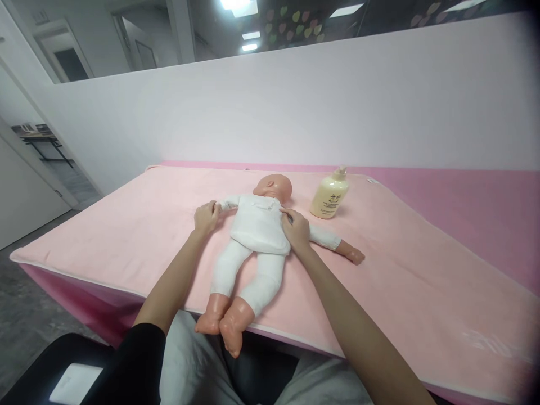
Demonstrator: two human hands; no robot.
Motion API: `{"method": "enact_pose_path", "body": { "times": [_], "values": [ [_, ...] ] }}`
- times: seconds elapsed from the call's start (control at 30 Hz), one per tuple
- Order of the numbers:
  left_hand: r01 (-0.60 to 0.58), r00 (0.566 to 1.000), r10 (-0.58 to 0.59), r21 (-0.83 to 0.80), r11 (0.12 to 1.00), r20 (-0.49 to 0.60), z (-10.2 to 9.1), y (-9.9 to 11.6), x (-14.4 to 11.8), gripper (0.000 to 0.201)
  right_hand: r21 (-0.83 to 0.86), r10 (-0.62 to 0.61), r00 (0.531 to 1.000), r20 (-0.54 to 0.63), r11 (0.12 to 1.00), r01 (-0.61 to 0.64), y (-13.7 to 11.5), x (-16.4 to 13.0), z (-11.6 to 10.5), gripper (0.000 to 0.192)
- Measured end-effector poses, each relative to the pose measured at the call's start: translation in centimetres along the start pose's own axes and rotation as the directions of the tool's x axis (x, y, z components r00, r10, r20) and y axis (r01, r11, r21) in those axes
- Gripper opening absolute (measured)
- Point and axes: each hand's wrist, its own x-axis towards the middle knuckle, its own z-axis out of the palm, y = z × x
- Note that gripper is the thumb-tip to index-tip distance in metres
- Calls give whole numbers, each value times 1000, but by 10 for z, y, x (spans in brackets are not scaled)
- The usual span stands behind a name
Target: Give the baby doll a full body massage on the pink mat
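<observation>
Pale pink cloth [139,225] spreads over the surface before you, its light edging running along the near side and faint pale lettering low on the right. Under it a deeper pink cover [472,219] shows along the back and right, and hangs down at the front left. On the cloth, right in front of you, the doll [261,228] lies in white clothes, head away from you, feet past the near edge and above your grey trousers [189,360]. Your left hand [206,217] is curled closed around the end of the doll's sleeve on your left, hiding the little hand there. Your right hand [296,229] is narrow, fingers bent against the side of the white shirt [259,225]; you cannot tell from here whether cloth is caught between them. The doll's other arm stretches out to the right, beyond your wrist. A yellowish pump bottle [329,197] stands near the doll's head, on the right. Behind everything rises a plain white wall [295,112], topped by dark glass [287,42] with lights and small heart shapes showing in it. To your far left, a small table [40,136] with dark legs stands on a grey floor [25,304]
</observation>
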Motion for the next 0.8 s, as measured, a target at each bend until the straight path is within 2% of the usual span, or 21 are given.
{"method": "enact_pose_path", "body": {
  "times": [0.2,0.4,0.5,0.67,0.8],
  "values": [
    [-130,973,146,-95,987,181,8,-11,9,46,-6,-6,1000,5,1000,6,3,0,1,32],
    [-83,937,168,-273,958,306,-6,-12,12,41,-7,5,1000,17,1000,-5,2,0,0,34],
    [-99,933,188,-285,954,306,-9,-13,13,42,-15,11,1000,23,1000,-11,1,0,-1,35],
    [-100,966,142,-195,976,217,0,-15,13,44,-11,7,1000,19,1000,-7,1,-1,-1,34],
    [-84,972,119,-170,982,205,4,-15,13,47,-9,0,1000,2,1000,0,2,-1,0,33]
  ]
}}
